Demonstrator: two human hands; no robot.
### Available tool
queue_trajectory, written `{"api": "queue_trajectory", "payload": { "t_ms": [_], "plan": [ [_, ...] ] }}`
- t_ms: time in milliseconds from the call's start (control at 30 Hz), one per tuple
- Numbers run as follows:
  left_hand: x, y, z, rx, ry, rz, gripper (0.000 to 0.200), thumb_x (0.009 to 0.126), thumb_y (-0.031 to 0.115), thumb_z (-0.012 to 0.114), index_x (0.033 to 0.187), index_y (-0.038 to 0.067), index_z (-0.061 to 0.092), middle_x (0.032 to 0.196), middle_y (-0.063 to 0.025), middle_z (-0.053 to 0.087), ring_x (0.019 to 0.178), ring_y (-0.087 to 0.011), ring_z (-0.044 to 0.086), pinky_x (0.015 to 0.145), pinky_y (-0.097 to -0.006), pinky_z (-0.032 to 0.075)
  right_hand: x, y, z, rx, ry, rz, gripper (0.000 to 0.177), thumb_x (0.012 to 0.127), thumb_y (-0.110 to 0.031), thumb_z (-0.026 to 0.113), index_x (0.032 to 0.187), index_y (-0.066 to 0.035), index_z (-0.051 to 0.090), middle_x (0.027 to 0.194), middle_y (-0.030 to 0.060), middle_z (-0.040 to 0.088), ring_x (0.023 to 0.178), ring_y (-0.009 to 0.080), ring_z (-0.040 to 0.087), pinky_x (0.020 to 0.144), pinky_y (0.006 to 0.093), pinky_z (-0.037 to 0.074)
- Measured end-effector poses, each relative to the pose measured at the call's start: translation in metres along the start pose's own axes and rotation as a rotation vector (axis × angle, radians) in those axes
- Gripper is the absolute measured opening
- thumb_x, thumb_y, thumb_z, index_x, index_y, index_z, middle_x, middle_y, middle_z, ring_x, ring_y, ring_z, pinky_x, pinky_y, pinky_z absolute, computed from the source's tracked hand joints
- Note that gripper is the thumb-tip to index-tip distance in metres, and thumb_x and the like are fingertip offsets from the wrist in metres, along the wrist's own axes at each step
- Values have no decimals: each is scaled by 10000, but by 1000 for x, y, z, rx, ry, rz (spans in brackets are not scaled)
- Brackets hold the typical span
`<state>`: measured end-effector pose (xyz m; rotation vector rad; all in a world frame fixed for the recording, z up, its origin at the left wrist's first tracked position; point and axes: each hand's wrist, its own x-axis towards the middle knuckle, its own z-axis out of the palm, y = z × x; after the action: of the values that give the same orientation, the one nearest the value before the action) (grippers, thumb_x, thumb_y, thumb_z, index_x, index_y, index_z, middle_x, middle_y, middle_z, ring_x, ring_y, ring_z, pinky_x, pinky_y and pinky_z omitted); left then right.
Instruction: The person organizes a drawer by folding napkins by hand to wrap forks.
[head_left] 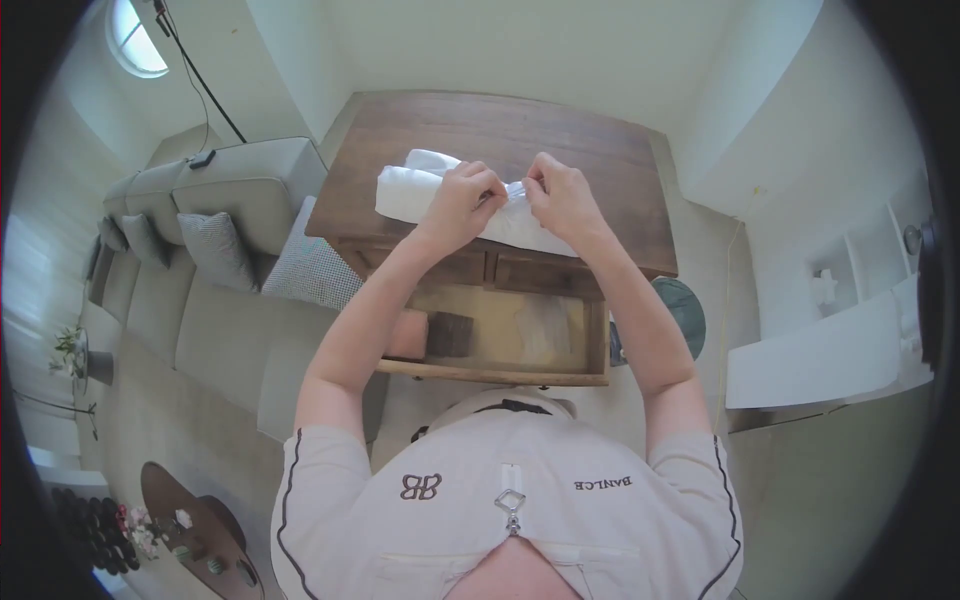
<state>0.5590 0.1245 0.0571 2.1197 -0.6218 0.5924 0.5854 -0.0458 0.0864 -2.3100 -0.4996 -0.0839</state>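
Note:
A soft white bundle (405,193), which looks like folded cloth, lies on the brown wooden dresser (610,165). Above its near edge my left hand (465,203) is closed in a pinch, fingertips on a bunched bit of the white material. My right hand (562,200) pinches the same bunched part from the other side, so the two hands almost meet. A small shiny, bluish-white piece shows between the fingertips; its kind is too small to make out.
Below the hands a drawer (490,370) stands pulled out toward my body, with a pink folded item (408,334), a dark brown one (450,334) and a pale, see-through-looking packet (545,330) inside. A grey sofa (240,320) is at left, a green round stool (682,318) at right.

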Motion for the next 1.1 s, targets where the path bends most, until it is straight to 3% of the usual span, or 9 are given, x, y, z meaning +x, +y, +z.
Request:
{"api": "queue_trajectory", "payload": {
  "t_ms": [200,233,367,500,767,900,1000,1067,1100],
  "plan": [
    [4,3,-14,-20,-166,-28,107,836,68,535,739,104,562,755,-21,554,727,-191,476,718,-289,382,-5,-2,-6,94,-52,122,108,825,-140,415,736,-80,417,585,58,458,476,158,437,458,281,384],
    [5,2,-18,26,-220,-30,30,822,133,553,840,117,571,866,-30,548,826,-199,484,789,-320,358,-6,-1,-8,64,-37,99,122,835,-145,430,733,-77,427,594,55,464,507,162,421,486,291,358],
    [4,2,-37,210,-377,-69,367,767,297,612,1100,147,575,1169,-59,516,1109,-253,445,974,-400,294,-8,7,-5,0,36,-20,134,841,-168,512,734,-87,502,691,49,490,627,181,443,607,301,354],
    [0,10,-46,309,-446,-152,488,736,333,636,1182,158,545,1230,-40,516,1187,-258,406,1012,-403,249,-16,7,-10,78,27,-74,90,814,-214,601,808,-125,590,852,39,528,640,137,460,661,265,392],
    [1,-3,-37,358,-424,-71,379,717,286,683,1034,128,549,1086,-40,515,1035,-255,473,918,-376,306,-19,-1,-32,239,-72,76,58,833,-133,552,838,-79,571,737,23,546,619,104,493,579,226,406],
    [7,15,-34,524,-418,88,347,663,174,687,931,53,502,1172,-114,472,1141,-294,420,971,-402,303,-19,25,-44,355,67,64,81,870,-136,516,804,-90,528,721,25,573,689,104,509,608,227,438],
    [16,26,-34,587,-567,118,359,690,146,684,967,-3,512,1364,-156,351,1317,-304,260,1087,-429,219,-22,40,-44,428,84,39,106,899,-243,527,825,-169,546,1153,77,539,1063,207,480,895,353,391],
    [19,26,-33,415,-604,-24,390,651,212,724,865,43,446,1023,-97,418,955,-257,376,815,-363,309,-27,42,-43,646,-13,34,138,902,-275,531,836,-155,517,1153,104,588,1142,225,479,942,332,341],
    [20,28,-33,376,-611,-56,403,641,229,734,839,54,429,938,-83,435,865,-245,405,747,-347,331,-29,44,-41,703,-34,28,149,903,-283,532,838,-151,510,1153,110,600,1161,229,479,954,327,328]
  ]
}}
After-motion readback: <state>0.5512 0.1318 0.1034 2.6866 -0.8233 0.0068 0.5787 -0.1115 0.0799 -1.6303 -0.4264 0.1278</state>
